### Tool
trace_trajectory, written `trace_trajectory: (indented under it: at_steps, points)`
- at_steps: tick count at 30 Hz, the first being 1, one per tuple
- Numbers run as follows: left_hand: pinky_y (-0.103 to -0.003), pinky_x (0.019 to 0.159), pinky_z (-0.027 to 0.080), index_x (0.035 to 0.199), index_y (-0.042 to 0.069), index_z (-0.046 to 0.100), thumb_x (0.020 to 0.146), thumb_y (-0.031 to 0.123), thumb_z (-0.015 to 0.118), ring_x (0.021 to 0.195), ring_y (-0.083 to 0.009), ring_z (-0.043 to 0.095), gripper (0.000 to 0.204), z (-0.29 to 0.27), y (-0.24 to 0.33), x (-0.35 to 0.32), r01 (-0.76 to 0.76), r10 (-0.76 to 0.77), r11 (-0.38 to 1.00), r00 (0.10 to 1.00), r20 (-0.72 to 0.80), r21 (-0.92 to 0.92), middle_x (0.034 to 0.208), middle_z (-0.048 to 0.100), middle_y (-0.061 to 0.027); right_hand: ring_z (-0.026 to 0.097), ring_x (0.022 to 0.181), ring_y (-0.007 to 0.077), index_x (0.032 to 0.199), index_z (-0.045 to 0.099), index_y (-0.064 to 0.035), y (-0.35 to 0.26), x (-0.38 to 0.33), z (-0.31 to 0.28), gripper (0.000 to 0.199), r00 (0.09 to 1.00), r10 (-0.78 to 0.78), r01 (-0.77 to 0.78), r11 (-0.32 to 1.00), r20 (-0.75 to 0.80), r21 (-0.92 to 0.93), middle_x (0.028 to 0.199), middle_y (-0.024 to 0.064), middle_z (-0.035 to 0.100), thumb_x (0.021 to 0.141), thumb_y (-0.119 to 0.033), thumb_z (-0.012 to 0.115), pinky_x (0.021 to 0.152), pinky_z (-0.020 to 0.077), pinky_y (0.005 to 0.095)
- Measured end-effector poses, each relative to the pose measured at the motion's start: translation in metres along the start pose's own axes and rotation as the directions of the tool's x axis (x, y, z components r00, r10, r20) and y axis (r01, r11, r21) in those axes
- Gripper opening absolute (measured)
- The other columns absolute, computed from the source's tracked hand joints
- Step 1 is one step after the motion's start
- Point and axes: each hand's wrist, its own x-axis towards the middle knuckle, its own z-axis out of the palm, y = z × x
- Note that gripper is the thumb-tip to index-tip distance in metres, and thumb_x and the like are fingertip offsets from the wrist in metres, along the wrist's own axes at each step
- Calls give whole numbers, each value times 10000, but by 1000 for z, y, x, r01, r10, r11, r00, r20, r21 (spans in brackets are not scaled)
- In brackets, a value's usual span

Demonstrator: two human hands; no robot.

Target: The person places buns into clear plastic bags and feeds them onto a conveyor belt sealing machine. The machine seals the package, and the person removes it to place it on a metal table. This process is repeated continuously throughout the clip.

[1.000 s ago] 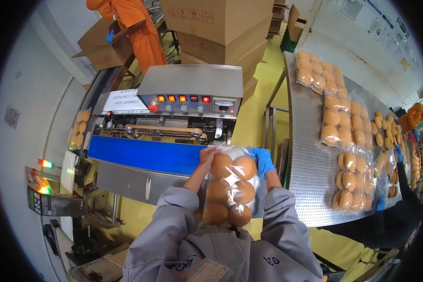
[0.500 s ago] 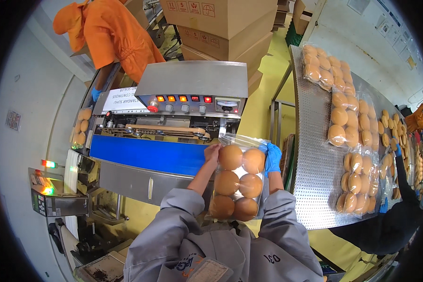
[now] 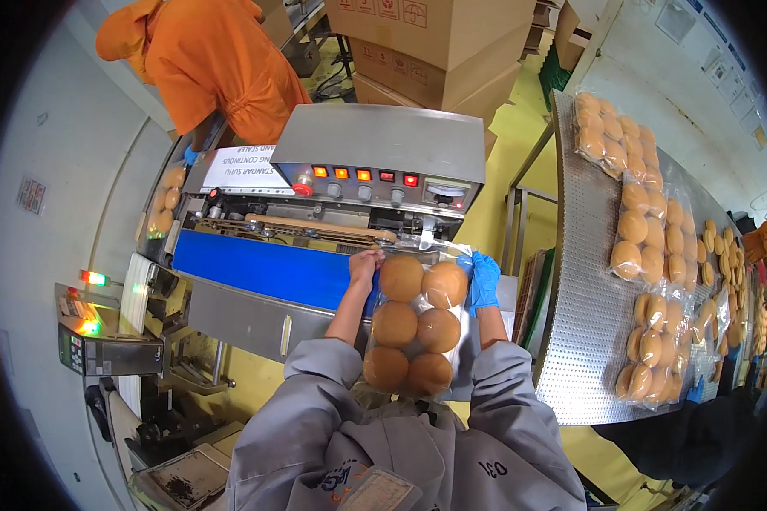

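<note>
A clear plastic bag of round golden buns (image 3: 395,324) hangs before me, several buns in two columns. My bare left hand (image 3: 366,266) pinches its upper left corner. My right hand (image 3: 483,281), in a blue glove, grips the upper right corner. The bag's top edge is stretched between both hands at the right end of the band sealer (image 3: 375,149), close to its feed side. Whether the film is inside the sealing bands cannot be made out. The sealer's blue conveyor belt (image 3: 264,268) runs to the left, beside my left hand.
A perforated metal table (image 3: 571,375) at the right bears several bagged bun packs (image 3: 643,230). Stacked cardboard boxes (image 3: 435,77) stand behind the sealer. At the far left, a person in orange (image 3: 222,68) reaches toward another bun pack. A machine with lit signal lamps (image 3: 111,341) stands left.
The bag has moved up to the sealer's feed side, its lower end swinging slightly left. Both hands keep hold of its corners. The surroundings have shifted rightward in view.
</note>
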Motion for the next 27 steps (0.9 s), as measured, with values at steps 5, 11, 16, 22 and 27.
trace_trajectory:
  at_steps: [5, 11, 16, 22, 27]
  points:
    - [-236, 611, 453, 872, -12, 627, 831, 42, 576, 632, -111, 541, 85, -28, 11, 5, -25, 25, 1000, 999, -33, -5, 756, 620, -49, 483, 550, 116, 724, 569, -47, 24, 6, 18, 153, 995, -89, 97, 970, 43, -225, 665, 22, 535, 872, -55, 534, 503, 422, 270]
    - [-221, 607, 432, 868, 3, 635, 839, 56, 575, 650, -91, 541, 85, -80, 12, 33, -87, 87, 996, 996, -2, 6, 731, 608, -18, 441, 550, 74, 732, 583, -63, 48, -10, 65, 149, 998, -23, 28, 996, 52, -89, 637, -21, 498, 876, -96, 558, 494, 373, 230]
    - [-223, 620, 454, 938, 23, 664, 833, 145, 636, 730, -93, 588, 164, -120, 13, 33, -205, 205, 977, 979, -2, 68, 835, 659, -38, 452, 521, 67, 739, 600, -55, 51, -50, 66, 163, 984, -165, 151, 974, -70, -168, 630, -14, 551, 864, -159, 597, 469, 374, 230]
    - [-251, 709, 470, 1086, -5, 572, 842, 275, 642, 855, -128, 581, 378, -191, -7, -48, -217, 182, 950, 969, 167, 224, 983, 625, -73, 537, 684, 93, 902, 614, -23, 109, -181, 59, 177, 995, -93, 45, 764, -40, -644, 806, 24, 616, 847, -189, 638, 595, 462, 245]
    - [-275, 779, 478, 1180, -30, 476, 845, 321, 634, 927, -147, 568, 511, -236, -7, -77, -198, 186, 978, 967, 175, 58, 1063, 586, -79, 609, 775, 135, 954, 605, -30, 142, -231, 95, 177, 961, 246, -211, 948, 130, -237, 898, 52, 638, 801, -86, 673, 669, 518, 281]
